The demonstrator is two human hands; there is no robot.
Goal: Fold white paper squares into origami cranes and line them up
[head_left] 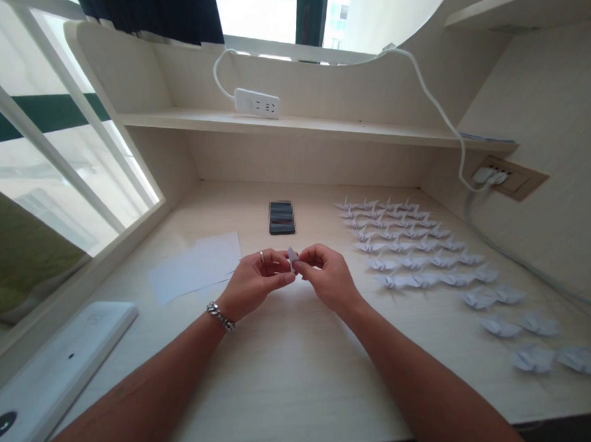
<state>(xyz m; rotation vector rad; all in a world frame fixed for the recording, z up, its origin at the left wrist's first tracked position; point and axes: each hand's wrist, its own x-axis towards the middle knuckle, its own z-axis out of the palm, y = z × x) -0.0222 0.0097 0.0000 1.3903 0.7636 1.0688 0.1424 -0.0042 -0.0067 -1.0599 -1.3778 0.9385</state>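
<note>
Both of my hands meet above the middle of the pale wooden desk (286, 374). Between their fingertips is a small folded piece of white paper (292, 255). My left hand (256, 278), with a ring and a metal bracelet, pinches it from the left. My right hand (325, 274) pinches it from the right. Left of my hands lie a few flat white paper sheets (195, 266). To the right, several folded white paper cranes (413, 260) stand in rows on the desk.
A dark phone (281, 218) lies behind my hands. A white power strip (257, 102) sits on the shelf, its cable running to a wall socket (501, 176) at the right. A white flat device (50, 373) lies at the near left by the window.
</note>
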